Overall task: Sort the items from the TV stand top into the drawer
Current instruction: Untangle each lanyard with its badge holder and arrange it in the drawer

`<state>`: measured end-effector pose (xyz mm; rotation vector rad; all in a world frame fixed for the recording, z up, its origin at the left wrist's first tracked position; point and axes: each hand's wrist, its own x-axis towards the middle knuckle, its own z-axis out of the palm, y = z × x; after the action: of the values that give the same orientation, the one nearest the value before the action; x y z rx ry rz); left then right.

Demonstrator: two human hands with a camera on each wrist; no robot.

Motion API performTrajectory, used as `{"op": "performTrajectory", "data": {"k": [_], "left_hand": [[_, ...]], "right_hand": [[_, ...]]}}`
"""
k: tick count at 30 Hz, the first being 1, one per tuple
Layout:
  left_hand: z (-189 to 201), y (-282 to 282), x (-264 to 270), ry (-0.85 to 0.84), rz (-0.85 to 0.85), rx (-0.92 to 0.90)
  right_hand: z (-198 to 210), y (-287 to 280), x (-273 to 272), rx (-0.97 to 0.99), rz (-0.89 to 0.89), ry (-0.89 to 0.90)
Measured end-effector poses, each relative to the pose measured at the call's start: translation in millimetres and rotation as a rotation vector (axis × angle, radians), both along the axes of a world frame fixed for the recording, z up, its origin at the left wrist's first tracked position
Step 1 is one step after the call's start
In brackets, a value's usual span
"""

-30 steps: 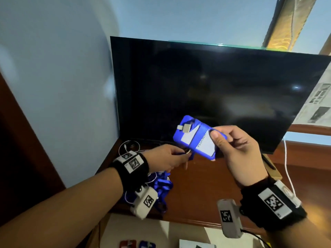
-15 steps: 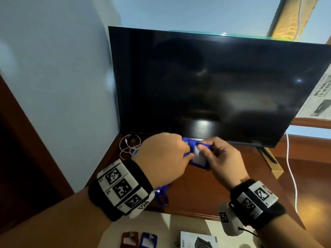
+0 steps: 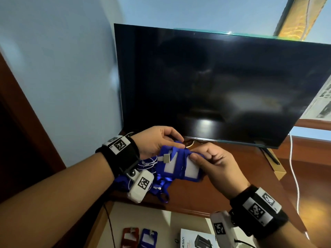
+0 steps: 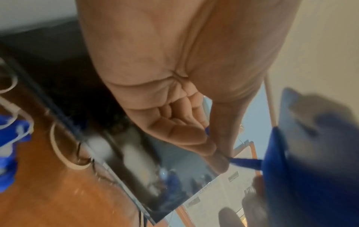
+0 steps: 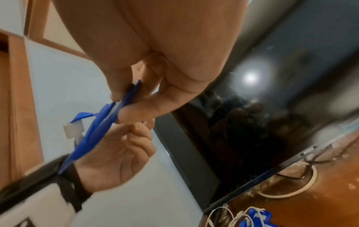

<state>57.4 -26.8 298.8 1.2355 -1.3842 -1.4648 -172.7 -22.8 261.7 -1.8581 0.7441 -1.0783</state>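
Blue badge holder (image 3: 179, 165), held above the TV stand top (image 3: 223, 185): right hand (image 3: 213, 163) pinches its far edge, left hand (image 3: 154, 142) pinches the lanyard (image 3: 162, 187). Step: bundling. Next, likely: lower into near drawer (image 3: 161, 228).

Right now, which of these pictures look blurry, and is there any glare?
Head view: mostly sharp, edges bent by the wide lens. Left wrist view: the blue badge holder is smeared by blur. Right wrist view: a bright glare spot on the TV screen.
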Motion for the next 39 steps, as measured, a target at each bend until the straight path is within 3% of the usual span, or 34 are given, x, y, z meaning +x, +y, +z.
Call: {"op": "performTrajectory", "data": {"k": [5, 10, 14, 16, 19, 24, 27, 34, 39], "left_hand": [[-47.2, 7.0, -8.6, 0.395, 0.112, 0.08], [-83.8, 24.8, -15.0, 0.515, 0.203, 0.135], [-100.7, 48.3, -0.9, 0.622, 0.165, 0.206], [-108.9, 60.0, 5.3, 0.53, 0.181, 0.226], [-134.5, 74.6, 15.2, 0.255, 0.348, 0.213], [-198.8, 104.1, 44.8, 0.117, 0.383, 0.363], [-241.7, 119.5, 51.7, 0.034, 0.36, 0.452], [-308.4, 116.4, 26.9, -0.226, 0.202, 0.531], [-337.0, 89.7, -1.8, -0.569, 0.08, 0.526]], "right_hand": [[-9.5, -4.4, 3.4, 0.125, -0.167, -0.131], [-37.3, -3.2, 16.0, 0.27, -0.271, -0.184], [-67.7, 9.7, 30.2, 0.34, -0.346, -0.133], [-87.4, 18.4, 38.1, 0.374, -0.349, -0.03], [-113.9, 36.3, 49.7, 0.388, -0.27, 0.194], [-172.8, 69.7, 59.4, 0.235, -0.005, 0.71], [-204.9, 84.7, 58.9, 0.239, 0.128, 0.925], [-231.2, 95.2, 32.7, 0.343, 0.236, 1.19], [-236.9, 90.9, 1.8, 0.429, 0.166, 1.26]]}}
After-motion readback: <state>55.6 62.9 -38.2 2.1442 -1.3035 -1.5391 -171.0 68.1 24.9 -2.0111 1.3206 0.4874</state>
